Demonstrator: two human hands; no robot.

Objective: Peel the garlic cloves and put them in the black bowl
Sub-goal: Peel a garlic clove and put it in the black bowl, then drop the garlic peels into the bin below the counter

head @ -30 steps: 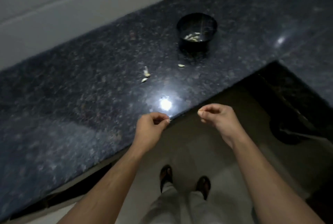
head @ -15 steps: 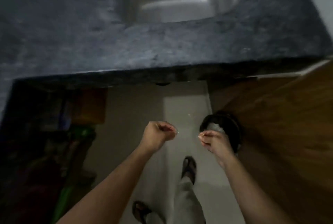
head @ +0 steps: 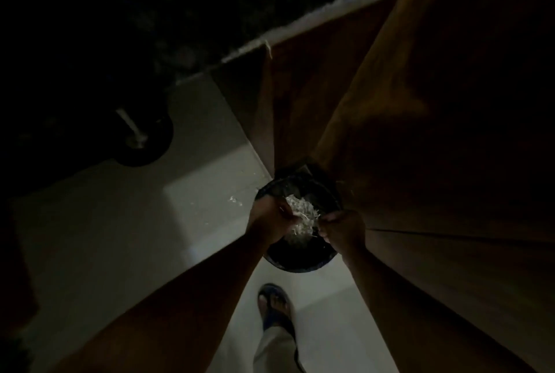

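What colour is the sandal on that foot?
Blue straps on a dark sandal, seen in the head view.

Both hands hover with curled fingers over a round black bin [head: 300,261] on the pale tiled floor [head: 120,237]. Between the left hand [head: 270,216] and right hand [head: 342,228] lies a heap of whitish papery peelings [head: 300,219]. A blue-strapped sandal [head: 274,306] stands below them, brown wooden cabinet [head: 420,132] to the right.

Pale garlic peelings [head: 301,218] heaped in bin [head: 300,263]
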